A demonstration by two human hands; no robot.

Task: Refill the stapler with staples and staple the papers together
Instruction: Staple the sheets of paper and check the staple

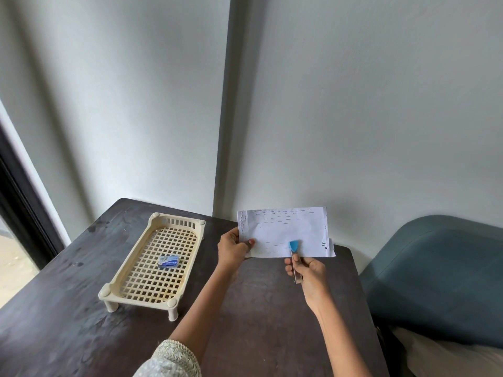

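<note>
My left hand [232, 247] grips the left edge of a stack of white papers [283, 231], held up above the far side of the dark table [258, 308]. Many staples dot the top sheet. My right hand [309, 272] holds a small stapler [294, 254] with a blue tip and metal body. Its jaw is over the papers' lower edge, near the middle. A small blue staple box [168, 261] lies in the cream lattice tray [130, 287] to the left.
The table stands in a corner against a grey wall [353, 118]. A blue cushioned seat [441, 273] is close on the right. A dark window frame [24, 213] runs along the left.
</note>
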